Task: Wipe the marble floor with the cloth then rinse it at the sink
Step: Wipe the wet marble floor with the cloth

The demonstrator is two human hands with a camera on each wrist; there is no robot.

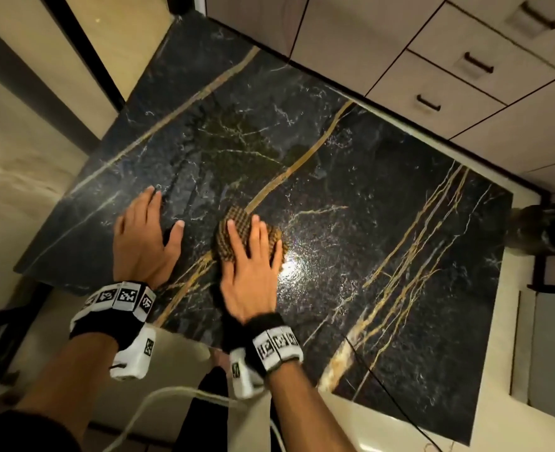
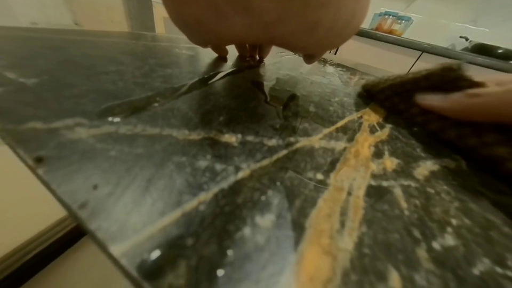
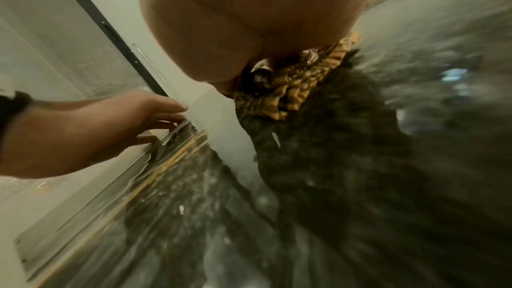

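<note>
- Pressing flat with straight fingers, the right hand [image 1: 249, 272] bears on the bunched brown-and-tan waffle-weave cloth [image 1: 233, 228], which lies on the black marble floor slab with gold veins [image 1: 383, 230] near its middle.
- The left hand [image 1: 142, 236] rests palm-down on the slab just beside the cloth, fingers spread and straight, holding nothing.
- Head view only: beige cabinet drawers with dark handles [image 1: 475, 63] border the slab's far edge; both wrists carry white bands with black square markers [image 1: 119, 298].
- Left wrist view only: wet streaks ahead of the fingertips [image 2: 221, 53], and a grey counter with blue-lidded jars [image 2: 392, 24] beyond.
- Right wrist view only: the cloth's ribbed tan folds [image 3: 293, 93] bulge from under the palm; the floor is heavily blurred.
</note>
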